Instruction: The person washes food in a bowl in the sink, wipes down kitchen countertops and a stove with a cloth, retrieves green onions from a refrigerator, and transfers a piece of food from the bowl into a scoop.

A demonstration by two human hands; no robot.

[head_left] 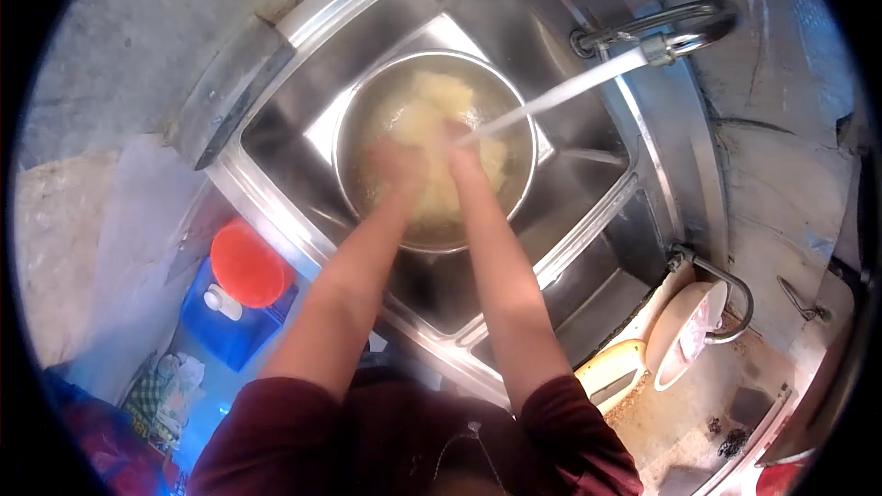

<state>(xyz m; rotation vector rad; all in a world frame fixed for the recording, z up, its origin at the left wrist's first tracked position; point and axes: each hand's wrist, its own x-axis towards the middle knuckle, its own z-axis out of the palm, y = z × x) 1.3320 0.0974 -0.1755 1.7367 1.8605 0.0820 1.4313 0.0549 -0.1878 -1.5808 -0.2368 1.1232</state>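
Observation:
A round metal pot [532, 142] sits in the steel sink [303, 129], holding cloudy yellowish water. In the water lies a pale yellow, soft-looking mass [443, 92], whose kind I cannot make out. My left hand [400, 165] is down in the pot at the mass's left side, its fingers blurred and hidden. Beside it, my right hand [461, 152] also reaches into the water, right where the stream [570, 90] lands. The fingers of that hand are hidden too. The stream comes from a curved metal faucet [703, 28] at the upper right.
A second faucet [744, 298] stands at the lower right over another basin [588, 303]. Near it are a pale oval basin [675, 340] and a yellow-rimmed container [611, 372]. On the left are a red bowl [248, 264], a blue container [220, 335] and a checked cloth [165, 395].

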